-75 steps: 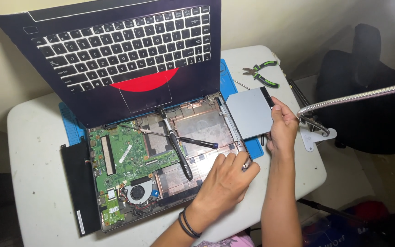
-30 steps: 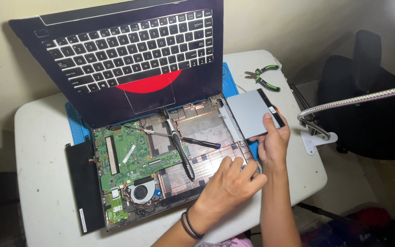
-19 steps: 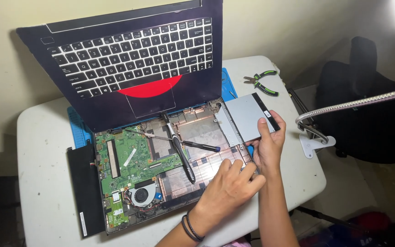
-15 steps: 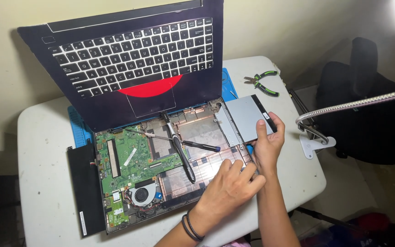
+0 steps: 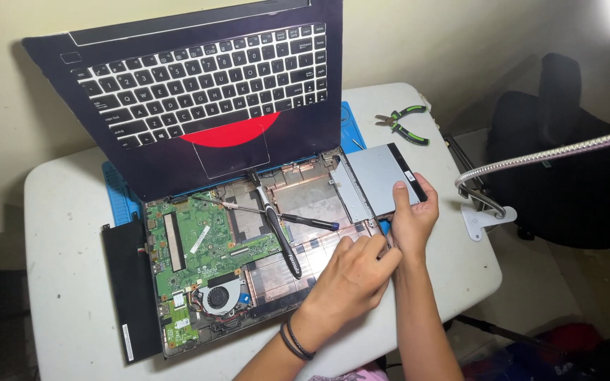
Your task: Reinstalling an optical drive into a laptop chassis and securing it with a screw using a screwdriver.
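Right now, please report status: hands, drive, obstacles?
Right hand grips silver drive. Left hand at its lower corner, fingers pinched. Two screwdrivers lie in open chassis.

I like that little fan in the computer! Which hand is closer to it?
Left. The left hand rests on the open case right of the fan; the right hand is farther, gripping the silver drive.

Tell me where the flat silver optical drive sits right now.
In the head view, the flat silver optical drive lies at the right edge of the opened laptop base, held by the right hand, with green-handled pliers behind it.
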